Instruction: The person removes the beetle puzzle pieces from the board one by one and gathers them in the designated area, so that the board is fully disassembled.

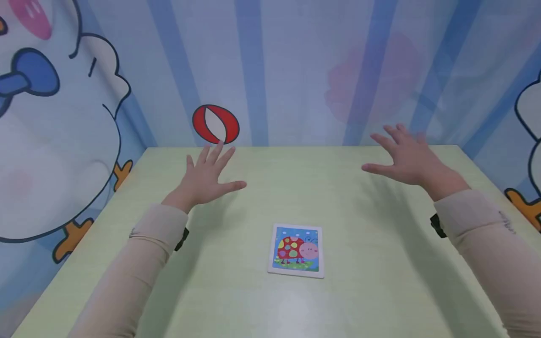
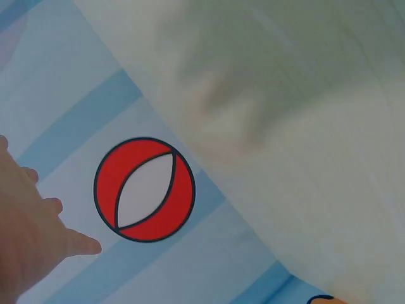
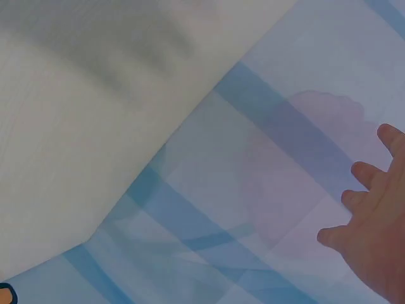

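Note:
A white-framed ladybug picture puzzle or card lies flat on the pale table, between the two forearms and nearer the front. My left hand is held over the table's left half with fingers spread and nothing in it. On the other side my right hand hovers over the far right part, its fingers also spread and holding nothing. Both cast shadows on the tabletop. In the left wrist view the left hand shows at the left edge; the right wrist view has the right hand at its right edge.
A blue striped backdrop rises at the table's far edge and along the sides. Printed on it are a red and white ball and a large white cartoon figure at left. Each sleeve has a dark band at the wrist.

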A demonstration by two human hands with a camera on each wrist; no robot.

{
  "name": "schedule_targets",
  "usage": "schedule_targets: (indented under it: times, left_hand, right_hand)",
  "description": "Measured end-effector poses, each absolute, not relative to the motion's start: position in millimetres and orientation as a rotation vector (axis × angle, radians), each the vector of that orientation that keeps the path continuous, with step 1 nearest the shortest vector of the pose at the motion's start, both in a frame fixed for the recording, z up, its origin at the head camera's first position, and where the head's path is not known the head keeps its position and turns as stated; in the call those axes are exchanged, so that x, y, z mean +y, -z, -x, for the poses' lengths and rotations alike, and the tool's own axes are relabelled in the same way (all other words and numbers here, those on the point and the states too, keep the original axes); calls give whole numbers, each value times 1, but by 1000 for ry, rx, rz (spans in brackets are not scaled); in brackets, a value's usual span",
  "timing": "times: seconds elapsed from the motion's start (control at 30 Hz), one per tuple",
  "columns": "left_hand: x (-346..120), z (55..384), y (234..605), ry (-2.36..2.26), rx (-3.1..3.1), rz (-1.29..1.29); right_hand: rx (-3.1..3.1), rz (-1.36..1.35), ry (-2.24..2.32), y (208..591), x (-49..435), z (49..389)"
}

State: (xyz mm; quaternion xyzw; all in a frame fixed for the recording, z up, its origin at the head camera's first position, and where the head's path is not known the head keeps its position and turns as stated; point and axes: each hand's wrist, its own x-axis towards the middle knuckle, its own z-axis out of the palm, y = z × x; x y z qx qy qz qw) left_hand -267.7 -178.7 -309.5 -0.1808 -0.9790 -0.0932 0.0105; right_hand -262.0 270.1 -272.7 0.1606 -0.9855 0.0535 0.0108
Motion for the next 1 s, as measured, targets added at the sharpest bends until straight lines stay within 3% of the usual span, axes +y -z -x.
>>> schedule_targets:
  times: [0.33,1.0]
  left_hand:
    - [-148,235,329,384,-3061,709]
    - [-126,194,367,443,-3146,916]
  right_hand:
    - [-2981,-779,-381,272,218,240]
    - [-2997,-1063,-734,327,135,218]
